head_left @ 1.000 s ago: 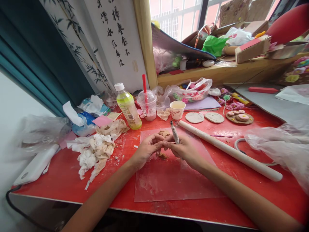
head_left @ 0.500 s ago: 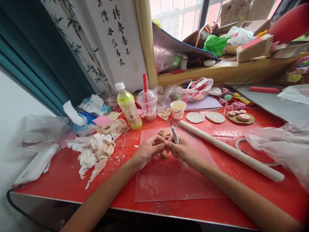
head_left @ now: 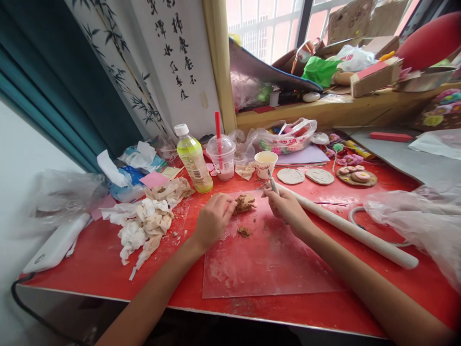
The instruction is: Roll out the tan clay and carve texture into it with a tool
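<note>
A crumbly brown clay-like lump (head_left: pixel 245 203) lies on the clear plastic sheet (head_left: pixel 230 283). My left hand (head_left: pixel 213 217) is at the lump's left end, its bent fingers closed against it; the fingertips are partly hidden. A smaller brown piece (head_left: pixel 244 232) and a few crumbs lie just in front. To the right, my right hand (head_left: pixel 288 211) grips a slim pen-like tool (head_left: pixel 273 182), grey and smeared, with its dark tip pointing up. Thumb and fingers of that hand are pinched together above the sheet, apart from the lump.
A long pale rolling pin (head_left: pixel 353 229) slants along the right. Behind stand a paper cup (head_left: pixel 265 164), a lidded cup with straw (head_left: pixel 221 158) and a green-yellow bottle (head_left: pixel 194 161). Two flat clay discs (head_left: pixel 291 176) lie behind the pin. Crumpled tissues (head_left: pixel 146 223) sit left.
My hands have moved apart from their meeting point over the sheet. The left went left to the brown lump, and the right moved right and away from me, still holding the tool.
</note>
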Demonstrator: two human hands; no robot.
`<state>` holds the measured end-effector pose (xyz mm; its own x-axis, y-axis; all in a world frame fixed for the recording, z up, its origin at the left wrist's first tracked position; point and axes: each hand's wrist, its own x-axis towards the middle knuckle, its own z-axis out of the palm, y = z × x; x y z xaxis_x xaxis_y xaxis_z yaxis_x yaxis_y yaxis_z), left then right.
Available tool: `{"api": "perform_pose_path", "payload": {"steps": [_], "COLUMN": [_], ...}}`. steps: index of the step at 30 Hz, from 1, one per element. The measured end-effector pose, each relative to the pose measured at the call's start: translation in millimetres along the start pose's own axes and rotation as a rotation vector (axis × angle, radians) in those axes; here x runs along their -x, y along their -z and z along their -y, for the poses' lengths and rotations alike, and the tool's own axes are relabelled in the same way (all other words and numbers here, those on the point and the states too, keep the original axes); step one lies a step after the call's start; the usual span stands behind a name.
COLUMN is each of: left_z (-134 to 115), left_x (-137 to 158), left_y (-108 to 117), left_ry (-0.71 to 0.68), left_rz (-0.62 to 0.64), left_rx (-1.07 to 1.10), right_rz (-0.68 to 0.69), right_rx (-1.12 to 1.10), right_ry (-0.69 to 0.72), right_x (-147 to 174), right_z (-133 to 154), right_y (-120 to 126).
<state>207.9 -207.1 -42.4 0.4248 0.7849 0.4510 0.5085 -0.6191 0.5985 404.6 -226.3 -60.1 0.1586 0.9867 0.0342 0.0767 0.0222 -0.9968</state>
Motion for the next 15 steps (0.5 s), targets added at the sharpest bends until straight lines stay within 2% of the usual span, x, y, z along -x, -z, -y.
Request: {"api": "perform_pose_path", "payload": {"steps": [3,6,11,15], "left_z": [10.9,21.0,24.4,22.1], "left_x": [0.1,-1.3,-5.7,-8.0], "left_y": [-8.5,-14.8,-21.3,-23.2], "left_ry": [-0.248,-0.295,-0.296,-0.311], "left_rz": [0.204,0.322,0.323,0.299], "left_rx": [-0.175,-0.24,-0.264,-0.275], "right_rz": [-0.038,-0.042,0.045,0.095], "right_rx": [0.123,0.259,0.423,0.774], "right_ry": [0.096,0.219,0.344,0.365], "right_x": [-0.4,0.1,1.5,-0.9], "right_z": [-0.9,4.0,9.4,-2.1], "right_y": [1.7,3.7,2.9,3.0]}}
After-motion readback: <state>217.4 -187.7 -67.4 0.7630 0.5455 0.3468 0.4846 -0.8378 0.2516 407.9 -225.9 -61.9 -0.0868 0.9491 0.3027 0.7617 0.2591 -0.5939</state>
